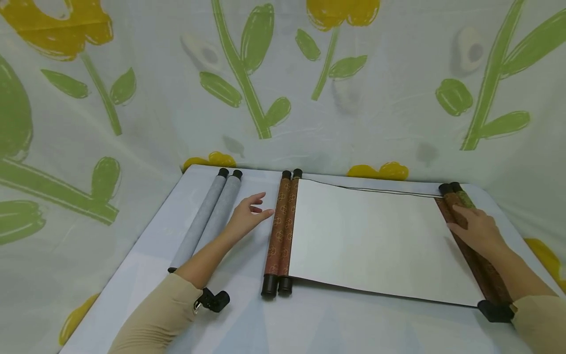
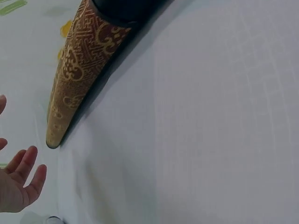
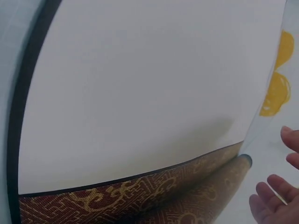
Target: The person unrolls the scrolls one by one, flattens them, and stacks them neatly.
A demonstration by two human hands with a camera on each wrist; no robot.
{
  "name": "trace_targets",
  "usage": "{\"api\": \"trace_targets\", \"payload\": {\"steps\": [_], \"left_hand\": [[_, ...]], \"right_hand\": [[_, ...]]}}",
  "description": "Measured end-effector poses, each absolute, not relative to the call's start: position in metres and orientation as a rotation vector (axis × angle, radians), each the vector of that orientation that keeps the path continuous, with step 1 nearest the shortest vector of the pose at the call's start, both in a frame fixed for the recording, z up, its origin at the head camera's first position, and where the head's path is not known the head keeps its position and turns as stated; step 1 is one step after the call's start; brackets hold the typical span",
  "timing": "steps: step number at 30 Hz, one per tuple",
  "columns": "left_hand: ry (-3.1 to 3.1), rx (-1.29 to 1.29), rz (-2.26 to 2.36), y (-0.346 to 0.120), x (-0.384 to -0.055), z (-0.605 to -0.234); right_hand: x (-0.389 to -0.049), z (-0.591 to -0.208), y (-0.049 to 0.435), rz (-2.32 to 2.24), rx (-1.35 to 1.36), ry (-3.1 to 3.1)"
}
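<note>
A blank scroll (image 1: 376,236) lies unrolled, its white sheet edged in black. Two brown patterned rolls (image 1: 279,231) with black end knobs lie side by side along its left end. At its right end is a patterned brown strip (image 3: 112,198), with a brown roll (image 1: 482,268) and a greenish roll (image 1: 465,198) beside it. My left hand (image 1: 247,216) is held just left of the brown rolls, fingers loosely bent and nothing in them. Over the right-end rolls, my right hand (image 1: 477,228) has its fingers spread and overlaps them in the head view.
Two grey rolls (image 1: 212,211) with black ends lie at the table's left, partly behind my left forearm. Black wrist devices (image 1: 214,300) sit at the sleeves. A white cloth (image 1: 309,123) printed with flowers and leaves hangs behind the pale table (image 1: 353,329).
</note>
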State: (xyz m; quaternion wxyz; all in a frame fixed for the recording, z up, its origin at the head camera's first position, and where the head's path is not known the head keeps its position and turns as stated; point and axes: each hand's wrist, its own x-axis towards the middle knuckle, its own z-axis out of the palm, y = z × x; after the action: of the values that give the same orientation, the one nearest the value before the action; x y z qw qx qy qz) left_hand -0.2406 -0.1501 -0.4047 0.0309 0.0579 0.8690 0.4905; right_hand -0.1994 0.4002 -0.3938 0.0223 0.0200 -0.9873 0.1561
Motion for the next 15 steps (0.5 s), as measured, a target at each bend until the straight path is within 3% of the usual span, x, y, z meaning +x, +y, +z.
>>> {"api": "trace_targets", "payload": {"steps": [15], "left_hand": [[2.609, 0.414, 1.47, -0.183, -0.234, -0.378]], "right_hand": [[-0.196, -0.378, 0.368, 0.811, 0.13, -2.985]]}}
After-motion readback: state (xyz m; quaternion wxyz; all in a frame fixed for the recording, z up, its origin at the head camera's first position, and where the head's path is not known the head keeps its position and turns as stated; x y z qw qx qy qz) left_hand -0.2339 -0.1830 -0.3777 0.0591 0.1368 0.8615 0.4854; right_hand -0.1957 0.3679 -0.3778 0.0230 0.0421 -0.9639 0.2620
